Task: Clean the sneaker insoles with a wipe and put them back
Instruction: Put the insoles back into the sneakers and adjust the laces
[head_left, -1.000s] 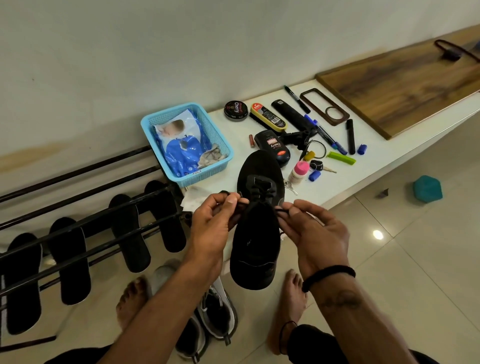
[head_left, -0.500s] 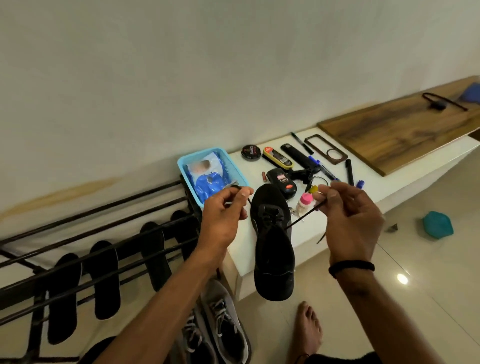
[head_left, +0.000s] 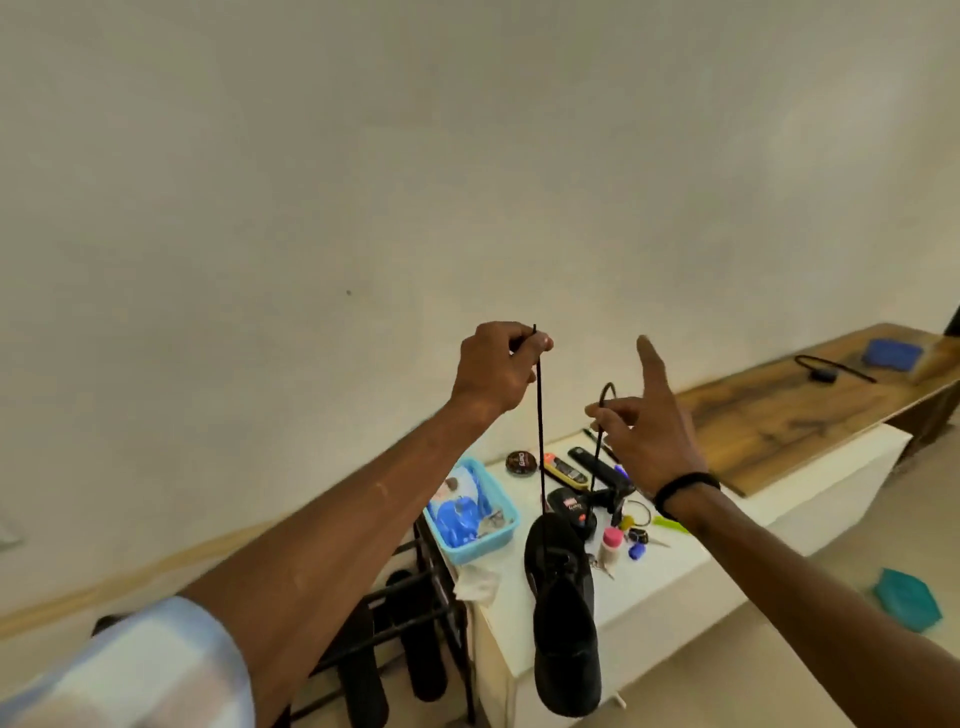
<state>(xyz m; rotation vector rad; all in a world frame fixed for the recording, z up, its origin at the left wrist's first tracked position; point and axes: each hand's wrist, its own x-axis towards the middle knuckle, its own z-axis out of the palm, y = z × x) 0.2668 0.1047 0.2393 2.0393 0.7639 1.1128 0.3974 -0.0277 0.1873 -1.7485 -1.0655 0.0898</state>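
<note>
Both hands have risen much higher than half a second ago, and the camera now looks more at the pale wall (head_left: 467, 156) than at the floor. Left hand (head_left: 493, 371) pinches one end of the black lace (head_left: 540, 426) between thumb and curled fingers, high at about 12 o'clock from the shoe. Right hand (head_left: 641, 431) pinches the other lace end (head_left: 602, 415) with thumb and middle fingers, while its index finger points straight up. Black sneaker (head_left: 563, 618) is at 6 o'clock below the hands, its toe pointing down, in front of the edge of the white bench (head_left: 727, 551); whether it hangs free or touches the bench I cannot tell. At 9 o'clock from the sneaker, a blue basket (head_left: 485, 545) stands on the bench with a blue wipe pack (head_left: 457, 517) inside. Black insoles (head_left: 363, 675) hang on the dark rack (head_left: 415, 623) at 8 o'clock. A wooden board (head_left: 789, 415) lies on the bench at 2 o'clock, and a teal object (head_left: 906, 597) lies on the tiled floor at 3 o'clock.
</note>
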